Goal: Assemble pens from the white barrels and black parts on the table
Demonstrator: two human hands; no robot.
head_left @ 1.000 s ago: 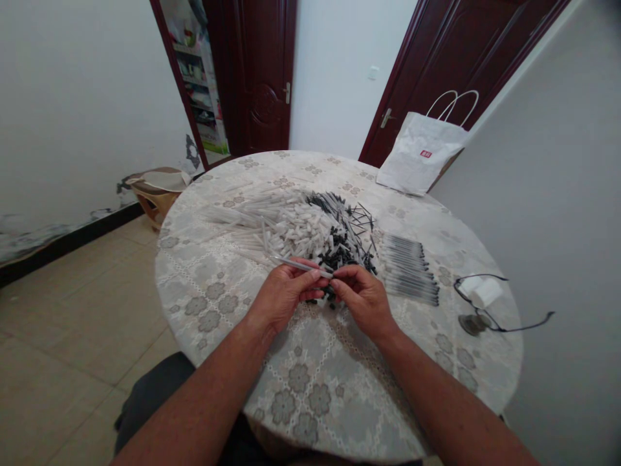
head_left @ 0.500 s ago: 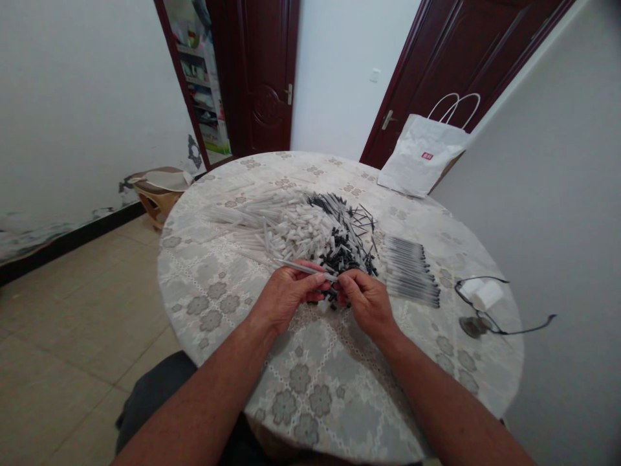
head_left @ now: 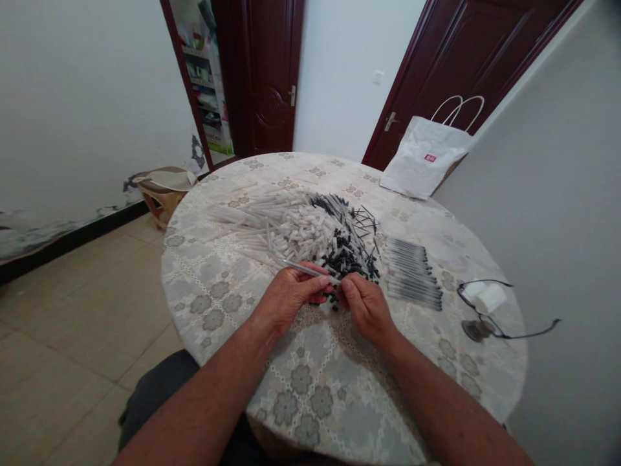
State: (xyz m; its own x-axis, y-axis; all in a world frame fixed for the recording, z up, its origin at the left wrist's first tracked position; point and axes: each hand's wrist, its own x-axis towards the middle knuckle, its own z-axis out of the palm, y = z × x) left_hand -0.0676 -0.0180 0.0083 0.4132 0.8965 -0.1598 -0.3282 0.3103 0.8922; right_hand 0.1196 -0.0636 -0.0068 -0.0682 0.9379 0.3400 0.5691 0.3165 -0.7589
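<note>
My left hand is closed round a clear pen barrel that points up and to the left. My right hand pinches at the barrel's near end, its fingers pressed together on something too small to name. Both hands hover over the near edge of a heap of pen parts: clear barrels on the left, white caps in the middle, small black pieces and refills on the right. A neat row of assembled pens lies to the right of the heap.
The round table wears a flowered cloth. Eyeglasses and a small white object lie at its right edge. A white paper bag leans at the back right. A wooden stool stands on the floor to the left.
My right hand has drawn in closer to my left, meeting the barrel's near end. The view has shifted slightly to the left.
</note>
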